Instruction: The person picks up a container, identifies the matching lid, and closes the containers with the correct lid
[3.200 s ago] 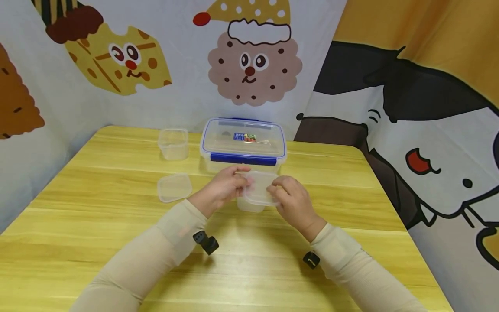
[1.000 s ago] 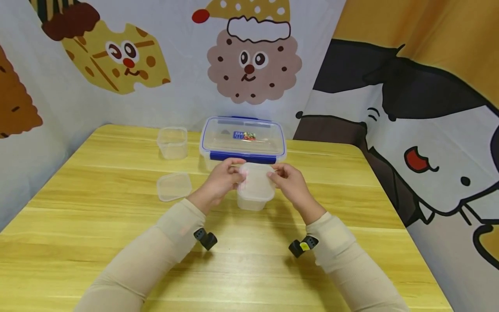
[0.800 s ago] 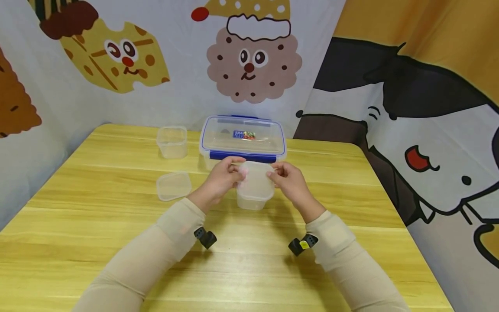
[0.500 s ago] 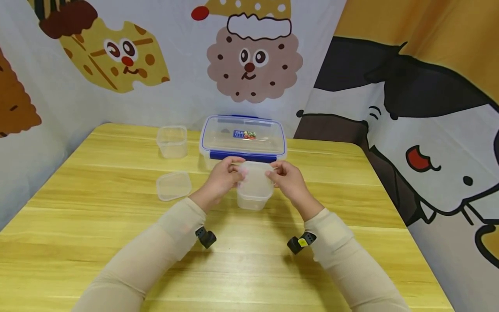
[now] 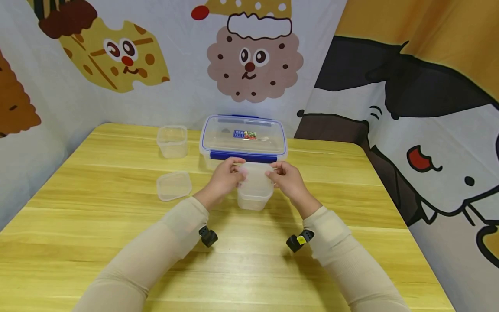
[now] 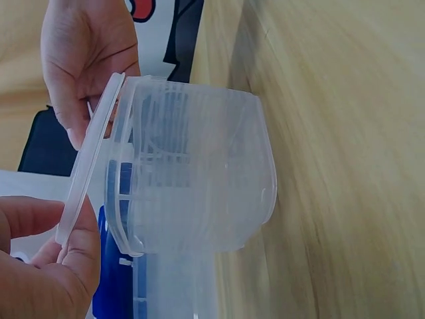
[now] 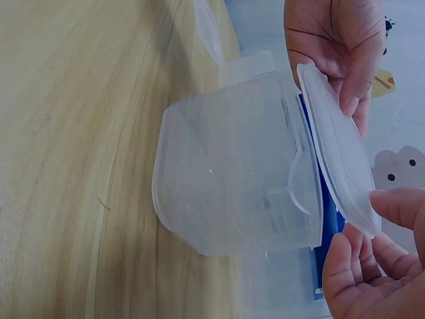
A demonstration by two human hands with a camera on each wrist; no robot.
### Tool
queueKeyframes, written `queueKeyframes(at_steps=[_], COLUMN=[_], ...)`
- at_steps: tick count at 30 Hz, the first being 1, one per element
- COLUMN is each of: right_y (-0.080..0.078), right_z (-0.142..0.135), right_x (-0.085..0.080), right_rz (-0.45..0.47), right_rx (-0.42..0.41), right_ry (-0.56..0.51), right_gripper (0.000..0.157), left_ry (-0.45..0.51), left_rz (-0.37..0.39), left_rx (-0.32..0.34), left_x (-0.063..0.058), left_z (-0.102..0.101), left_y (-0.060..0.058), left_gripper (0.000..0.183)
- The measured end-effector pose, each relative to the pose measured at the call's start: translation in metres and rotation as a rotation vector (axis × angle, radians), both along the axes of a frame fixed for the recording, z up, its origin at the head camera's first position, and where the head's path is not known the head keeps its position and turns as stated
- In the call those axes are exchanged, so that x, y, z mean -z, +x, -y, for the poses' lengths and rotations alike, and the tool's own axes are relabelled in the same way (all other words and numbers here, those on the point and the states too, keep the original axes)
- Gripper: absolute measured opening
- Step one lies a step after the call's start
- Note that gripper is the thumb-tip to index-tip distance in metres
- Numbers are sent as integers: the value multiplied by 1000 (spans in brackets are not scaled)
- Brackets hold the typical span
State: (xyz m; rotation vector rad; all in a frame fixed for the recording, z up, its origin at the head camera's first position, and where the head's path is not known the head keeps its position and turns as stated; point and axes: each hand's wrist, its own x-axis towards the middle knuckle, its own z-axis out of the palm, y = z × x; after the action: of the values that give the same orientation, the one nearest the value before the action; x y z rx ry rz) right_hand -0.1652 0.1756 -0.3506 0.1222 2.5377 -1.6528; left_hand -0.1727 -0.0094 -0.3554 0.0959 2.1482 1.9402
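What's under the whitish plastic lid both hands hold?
A hazy, squarish plastic tub, with a gap between it and the tilted lid. No contents can be made out through its walls. In the head view, the lid covers its mouth, hiding the inside floor.

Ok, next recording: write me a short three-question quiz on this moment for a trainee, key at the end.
1. Which hands grip the held lid above the lower container?
2. True or false: that lid is seated flat on the rim all round.
3. A loose lid lies near the open container. Where exactly?
A) On top of the storage box
B) On the table, in front of the open container
C) Inside the open container

Key:
1. Both: the left hand and the right hand each pinch it.
2. False; both wrist views show it tilted, with a gap beneath.
3. B
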Motion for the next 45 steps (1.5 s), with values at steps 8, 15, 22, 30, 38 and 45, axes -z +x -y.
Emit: queueKeyframes(at_steps=[8,15,22,30,38,45], right_y=[-3,-3,-3,-5,-7,-8], right_z=[0,-1,0,0,1,1], right_x=[5,7,7,10,12,13], right_rz=[10,11,18,28,25,10], right_rx=[-7,-5,-7,-7,0,-2], right_ry=[12,3,0,-2,48,62], right_gripper=[32,33,33,33,33,30], left_ry=[-26,-33,-31,-64,-136,-171], left_rz=[13,22,16,-2,-60,-69], left_rx=[-4,-10,-16,-25,-42,-55], left_x=[1,1,1,4,8,9], left_z=[-1,-2,-2,-2,-2,-2], left_y=[0,1,1,0,-1,-1], left_gripper=[39,38,38,38,39,39])
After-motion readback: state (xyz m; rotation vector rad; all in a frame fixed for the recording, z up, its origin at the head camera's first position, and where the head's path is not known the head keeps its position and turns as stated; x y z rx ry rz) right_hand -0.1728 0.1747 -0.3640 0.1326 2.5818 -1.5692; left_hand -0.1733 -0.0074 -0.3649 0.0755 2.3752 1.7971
